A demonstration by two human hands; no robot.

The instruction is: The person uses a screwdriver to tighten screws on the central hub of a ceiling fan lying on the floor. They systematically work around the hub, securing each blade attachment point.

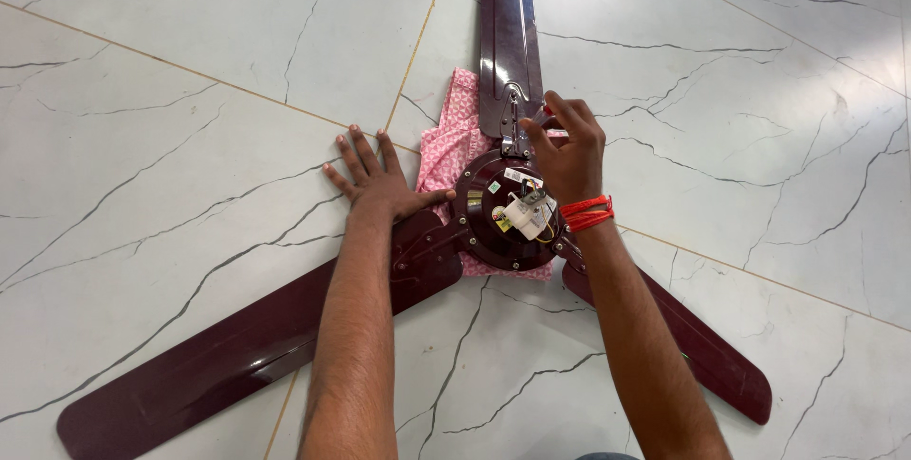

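Observation:
A dark maroon ceiling fan lies on the floor, its round motor hub [484, 232] resting on a pink patterned cloth [452, 142]. Three blades spread out: one toward the top [508, 33], one to the lower left [218, 356], one to the lower right [707, 351]. A white part with wires [525, 213] sits on the hub's centre. My left hand [375, 177] lies flat on the floor, fingers spread, thumb touching the cloth beside the hub. My right hand [567, 147], a red thread at its wrist, pinches something small at the top blade's metal bracket [513, 128]; what it grips is hidden.
The floor is white marble-look tile [190, 138] with dark veins and thin gold grout lines. A dark edge of clothing shows at the bottom [607, 456].

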